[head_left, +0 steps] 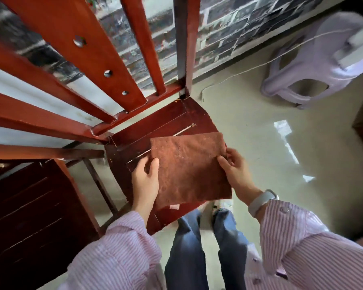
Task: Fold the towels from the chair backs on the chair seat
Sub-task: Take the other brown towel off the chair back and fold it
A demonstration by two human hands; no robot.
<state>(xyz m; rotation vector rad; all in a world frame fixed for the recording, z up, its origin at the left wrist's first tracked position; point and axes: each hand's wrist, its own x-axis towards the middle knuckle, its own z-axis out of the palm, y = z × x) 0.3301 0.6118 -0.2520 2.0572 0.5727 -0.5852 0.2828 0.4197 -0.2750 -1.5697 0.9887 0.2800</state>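
Two hands (146, 181) (234, 170), towel (189, 170) lengthwise away.

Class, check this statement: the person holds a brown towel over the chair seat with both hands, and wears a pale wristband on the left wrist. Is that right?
Not quite. The head view shows the pale wristband on the right wrist, not the left. The rest holds: left hand and right hand hold the brown towel over the chair seat.

Single head view, wide-angle, looks steeply down and forward from above, close over the chair seat (172, 120) and both arms, floor (260, 143) and wall behind, edges bent.
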